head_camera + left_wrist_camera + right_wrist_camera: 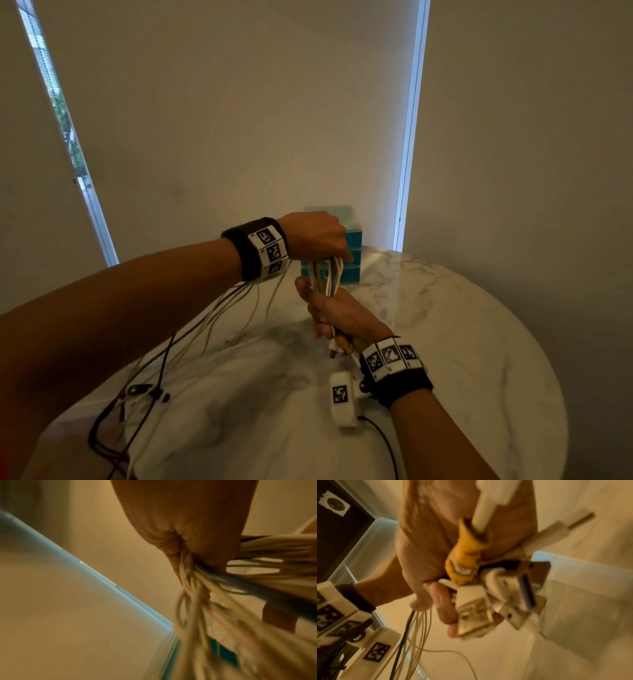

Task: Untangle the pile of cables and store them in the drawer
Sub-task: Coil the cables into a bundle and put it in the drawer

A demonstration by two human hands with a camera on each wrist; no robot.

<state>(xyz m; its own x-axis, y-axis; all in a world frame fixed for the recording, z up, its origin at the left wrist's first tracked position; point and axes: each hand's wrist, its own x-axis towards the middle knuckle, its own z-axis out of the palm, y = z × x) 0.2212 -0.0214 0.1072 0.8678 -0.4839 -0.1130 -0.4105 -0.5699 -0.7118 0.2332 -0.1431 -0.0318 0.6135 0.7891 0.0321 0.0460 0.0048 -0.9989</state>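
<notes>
A bundle of white cables (327, 277) is stretched upright between my two hands above the marble table (445, 325). My left hand (325, 245) grips its top from above, with fingers curled round the strands (193, 577). My right hand (330, 313) grips the lower end. A yellow plug (464, 555) and a white USB plug (474, 612) stick out below the right hand's fist (436, 545). Loose cable tails (219, 308) hang from the left hand down to the table. The teal drawer unit (354, 236) stands just behind the left hand, partly hidden.
Black wires with small clips (140, 394) lie at the table's near left edge. A white marker-tagged camera block (342, 399) hangs under my right wrist, trailing a black lead. Blinds and a wall rise close behind the round table.
</notes>
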